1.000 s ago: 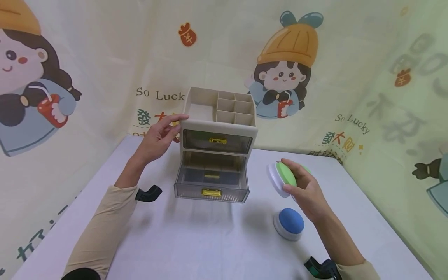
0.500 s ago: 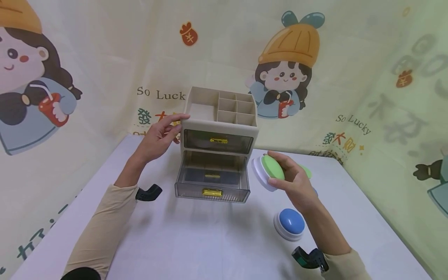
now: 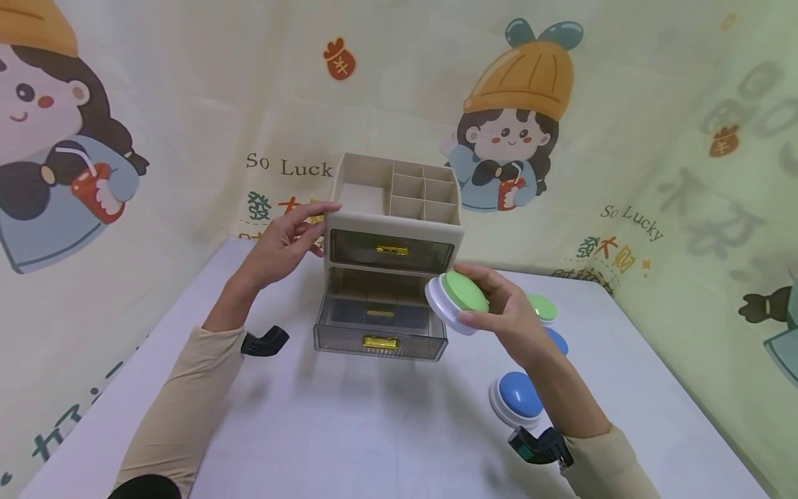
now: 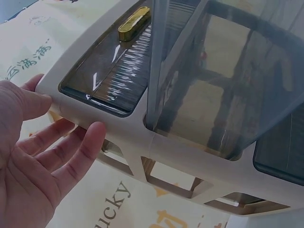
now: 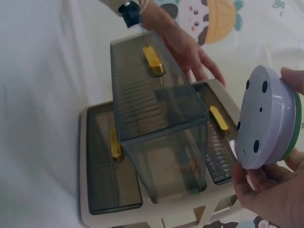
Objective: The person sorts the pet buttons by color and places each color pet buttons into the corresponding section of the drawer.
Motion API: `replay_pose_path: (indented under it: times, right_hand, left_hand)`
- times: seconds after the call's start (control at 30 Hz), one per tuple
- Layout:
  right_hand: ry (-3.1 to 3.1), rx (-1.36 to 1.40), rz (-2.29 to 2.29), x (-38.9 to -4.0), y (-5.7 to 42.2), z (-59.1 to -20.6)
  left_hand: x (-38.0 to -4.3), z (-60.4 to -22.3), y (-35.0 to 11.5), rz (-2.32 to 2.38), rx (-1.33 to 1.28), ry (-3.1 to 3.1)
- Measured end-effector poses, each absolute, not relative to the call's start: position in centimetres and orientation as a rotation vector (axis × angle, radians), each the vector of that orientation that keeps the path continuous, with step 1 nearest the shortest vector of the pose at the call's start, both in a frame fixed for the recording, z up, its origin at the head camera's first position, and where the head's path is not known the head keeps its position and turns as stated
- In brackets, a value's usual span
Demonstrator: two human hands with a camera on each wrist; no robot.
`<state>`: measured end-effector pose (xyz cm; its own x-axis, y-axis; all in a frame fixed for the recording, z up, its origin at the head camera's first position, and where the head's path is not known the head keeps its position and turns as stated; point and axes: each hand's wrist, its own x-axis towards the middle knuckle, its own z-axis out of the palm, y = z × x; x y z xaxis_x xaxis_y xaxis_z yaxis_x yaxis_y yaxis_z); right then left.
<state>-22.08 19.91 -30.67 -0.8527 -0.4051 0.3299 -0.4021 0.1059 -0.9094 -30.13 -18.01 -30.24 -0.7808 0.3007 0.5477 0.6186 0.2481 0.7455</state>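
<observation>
A beige desk organizer point(image 3: 368, 221) with smoky clear drawers stands at the back middle of the table. Its middle drawer point(image 3: 339, 339) is pulled out. My left hand point(image 3: 277, 249) rests at the organizer's upper left corner, index finger on the top edge, thumb at the side, other fingers loosely spread. Between thumb and fingers, my right hand point(image 3: 514, 319) holds a buzzer button point(image 3: 465, 290) with a green top and white base, tilted, overlapping the open drawer's right edge in the head view. The right wrist view shows its white underside point(image 5: 256, 114) with small dark holes.
A blue buzzer button point(image 3: 520, 394) sits on the white table point(image 3: 349, 430), close to the right forearm. Behind that arm are another green button point(image 3: 542, 308) and a partly hidden blue one point(image 3: 557, 340). A printed cloth point(image 3: 399, 90) hangs behind the table.
My right hand has carried the green buzzer button leftward, from right of the organizer to the open drawer's right edge. The left hand has stayed at the organizer's corner.
</observation>
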Motion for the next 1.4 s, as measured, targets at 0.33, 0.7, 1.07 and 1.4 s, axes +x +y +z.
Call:
replay_pose_path:
  times: [0.33,0.7,1.07,1.4]
  right_hand:
    - [2.402,-0.818,-1.798,-22.5,17.7,-29.7]
    - [2.477,-0.871,-1.665,-23.6,15.6,-29.5]
    - [2.407,-0.886,-1.567,-24.8,13.3,-29.6]
    - [2.36,-0.772,-1.569,-25.2,10.9,-30.2]
  left_hand:
    - [-30.0,-30.2,-17.9,-1.521,-0.858,-2.217]
    - [-30.0,-30.2,-17.9,-1.512,-0.859,-2.22]
    - [-30.1,-30.3,-18.0,-1.524,-0.87,-2.203]
    - [-30.3,-30.4,-18.0,-1.528,-0.898,-2.181]
